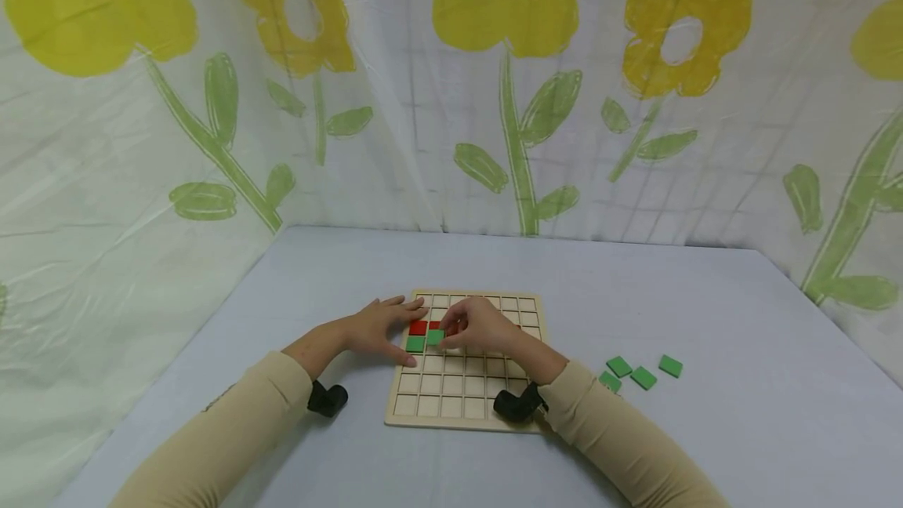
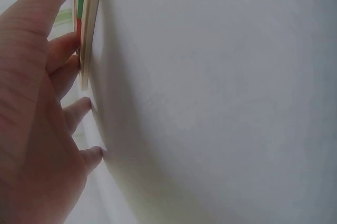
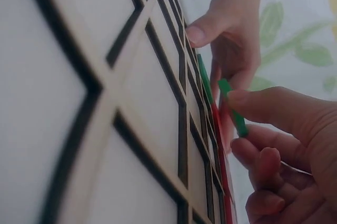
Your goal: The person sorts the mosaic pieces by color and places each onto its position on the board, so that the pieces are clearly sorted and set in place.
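Observation:
A wooden grid board point(image 1: 423, 419) with square recesses lies on the table. My right hand point(image 1: 487, 328) pinches a green square tile point(image 3: 235, 109) between thumb and fingers, tilted close over the board in the right wrist view. Beside it, another green tile point(image 1: 415, 344) sits in a cell at the board's left side. Behind these runs a row with red tiles point(image 1: 418, 328), partly hidden by the right hand. My left hand point(image 1: 377, 329) lies spread at the board's left edge, fingers extended, its thumb near the green tile; the left wrist view shows its fingertips along the board's edge.
Several loose green tiles point(image 1: 643, 378) lie on the table right of the board, one partly behind the right sleeve. Black wrist cameras point(image 1: 328, 399) hang under both wrists. A curtain with yellow flowers point(image 1: 515, 100) hangs behind the white table point(image 1: 339, 257).

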Tool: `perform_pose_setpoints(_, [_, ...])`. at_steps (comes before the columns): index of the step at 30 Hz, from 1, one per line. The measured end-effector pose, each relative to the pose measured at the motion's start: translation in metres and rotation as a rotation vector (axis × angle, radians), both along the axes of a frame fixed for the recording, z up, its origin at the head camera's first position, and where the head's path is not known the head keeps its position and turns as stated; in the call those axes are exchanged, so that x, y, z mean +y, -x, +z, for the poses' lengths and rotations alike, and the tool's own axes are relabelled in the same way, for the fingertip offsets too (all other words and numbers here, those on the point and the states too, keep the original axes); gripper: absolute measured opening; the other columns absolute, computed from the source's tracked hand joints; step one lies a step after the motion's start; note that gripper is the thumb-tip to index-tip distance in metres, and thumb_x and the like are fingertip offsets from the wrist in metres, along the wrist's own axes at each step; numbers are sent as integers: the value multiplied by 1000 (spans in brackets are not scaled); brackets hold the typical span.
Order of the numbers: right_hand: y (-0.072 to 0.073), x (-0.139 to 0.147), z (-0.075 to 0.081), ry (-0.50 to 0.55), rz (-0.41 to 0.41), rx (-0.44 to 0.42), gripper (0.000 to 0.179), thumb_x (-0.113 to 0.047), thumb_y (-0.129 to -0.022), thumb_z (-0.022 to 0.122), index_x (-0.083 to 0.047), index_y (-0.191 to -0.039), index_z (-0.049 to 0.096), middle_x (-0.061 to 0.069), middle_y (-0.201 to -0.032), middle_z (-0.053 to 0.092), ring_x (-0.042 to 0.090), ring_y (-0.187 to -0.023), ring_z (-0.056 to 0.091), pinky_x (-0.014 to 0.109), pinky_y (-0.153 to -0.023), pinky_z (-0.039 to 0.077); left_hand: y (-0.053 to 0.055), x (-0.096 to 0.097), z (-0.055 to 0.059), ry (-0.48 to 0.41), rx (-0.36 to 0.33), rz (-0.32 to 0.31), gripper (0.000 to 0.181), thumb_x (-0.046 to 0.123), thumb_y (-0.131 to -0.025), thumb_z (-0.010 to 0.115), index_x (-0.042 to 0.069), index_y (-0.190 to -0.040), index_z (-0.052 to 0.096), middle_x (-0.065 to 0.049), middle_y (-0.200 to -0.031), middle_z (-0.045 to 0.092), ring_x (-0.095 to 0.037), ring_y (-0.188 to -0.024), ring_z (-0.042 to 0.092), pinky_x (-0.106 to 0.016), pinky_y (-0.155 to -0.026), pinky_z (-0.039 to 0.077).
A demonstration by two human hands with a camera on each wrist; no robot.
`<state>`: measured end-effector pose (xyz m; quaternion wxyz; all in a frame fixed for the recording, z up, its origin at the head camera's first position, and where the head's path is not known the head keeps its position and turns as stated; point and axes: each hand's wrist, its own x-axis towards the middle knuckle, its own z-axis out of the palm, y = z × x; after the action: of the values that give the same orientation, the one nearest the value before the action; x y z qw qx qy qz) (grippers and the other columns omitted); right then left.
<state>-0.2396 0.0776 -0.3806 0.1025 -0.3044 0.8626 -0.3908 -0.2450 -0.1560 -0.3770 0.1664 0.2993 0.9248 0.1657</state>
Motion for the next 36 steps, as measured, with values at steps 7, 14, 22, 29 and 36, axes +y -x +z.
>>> perform_pose_setpoints(7, [-2, -2, 1, -5, 4, -25, 18, -15, -77, 76, -4, -91, 70, 0, -72, 64, 7, -61, 54, 21, -56, 46, 0, 0, 0, -9, 3, -2, 88, 56, -75, 69, 19, -146, 33, 0, -156, 19, -35, -145, 7, -63, -111, 3])
perform_pose_setpoints(14, [-4, -4, 1, 0, 9, -35, 18, -13, -77, 75, -3, -92, 70, 2, -74, 65, 7, -62, 55, 20, -57, 47, 0, -1, 0, -6, 0, 6, 88, 56, -74, 70, 20, -146, 34, 1, -156, 20, -34, -145, 7, -62, -112, 3])
perform_pose_setpoints(22, [-4, -2, 9, -46, 0, -5, 19, -16, -78, 75, -7, -94, 71, -1, -76, 64, 9, -65, 55, 22, -59, 47, 0, 1, 0, -6, -4, 6, 88, 56, -74, 70, 19, -146, 33, 1, -156, 20, -34, -145, 7, -63, -112, 2])
perform_pose_setpoints(29, [-5, 15, 21, -36, -4, 40, 27, -16, -80, 72, -2, -103, 70, 5, -86, 67, 9, -66, 56, 21, -58, 48, -1, 2, 1, -9, 4, 15, 89, 54, -74, 71, 19, -146, 34, 0, -156, 21, -35, -144, 8, -63, -112, 3])
perform_pose_setpoints(36, [-10, 42, 29, -38, 1, 95, 31, -19, -79, 74, -1, -104, 70, 8, -95, 69, 7, -68, 55, 21, -58, 47, -1, 2, -2, 0, 8, 19, 89, 55, -73, 71, 20, -146, 33, 1, -156, 20, -34, -145, 7, -62, -112, 3])
